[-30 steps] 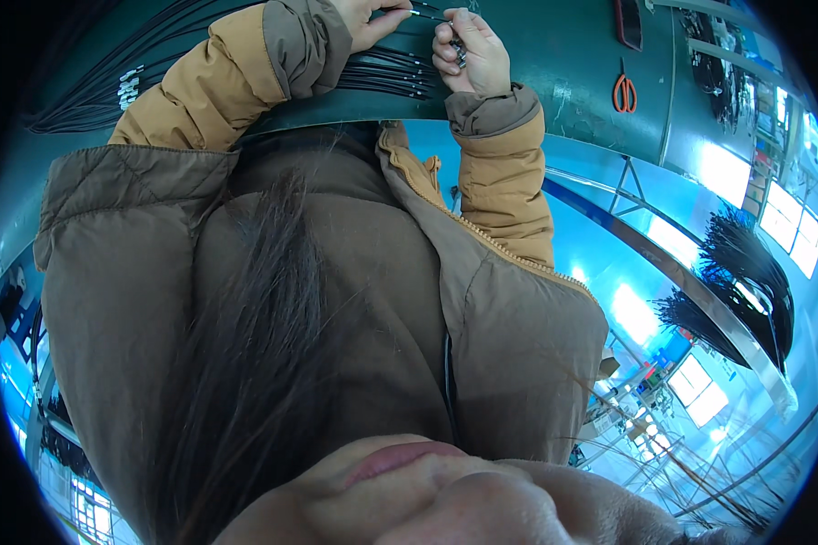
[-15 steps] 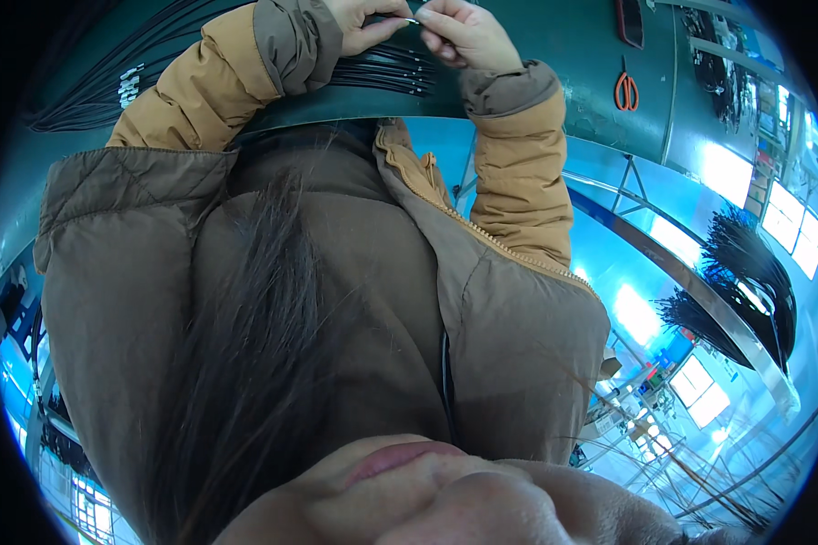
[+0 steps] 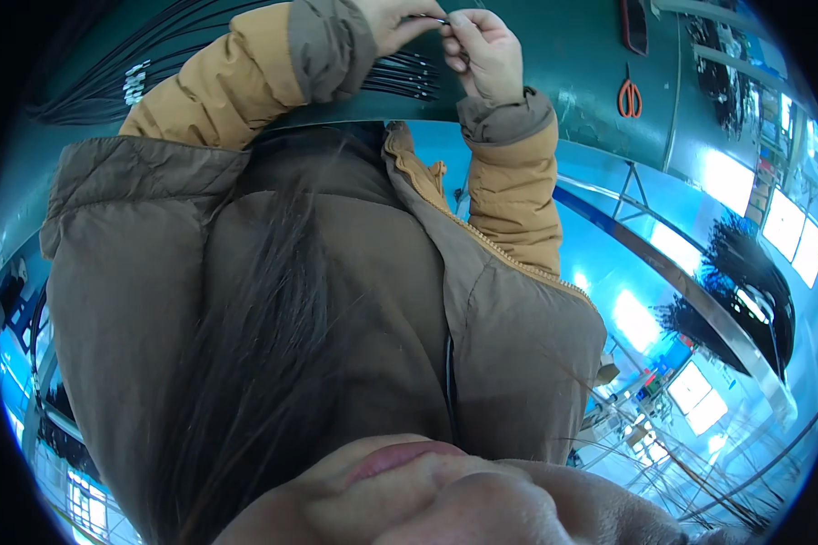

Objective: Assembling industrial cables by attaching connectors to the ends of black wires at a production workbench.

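Black, thin cables [image 3: 400,77] lie bunched in parallel across the green tabletop [image 3: 563,54], pale tags at their far ends. Left hand [image 3: 400,18] and right hand [image 3: 486,50] meet above them, fingers pinched shut on one slim cable end [image 3: 432,18]. Orange scissors [image 3: 629,95] rest well apart.

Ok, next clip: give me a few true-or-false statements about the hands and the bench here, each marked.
1. Both hands meet on one thin black wire at the top of the picture. True.
2. The left hand rests flat on the bench, away from the right hand. False: their fingertips pinch together.
3. Orange-handled scissors lie on the green bench. True.
4. The scissors are in the right hand. False: they lie apart, to its right.
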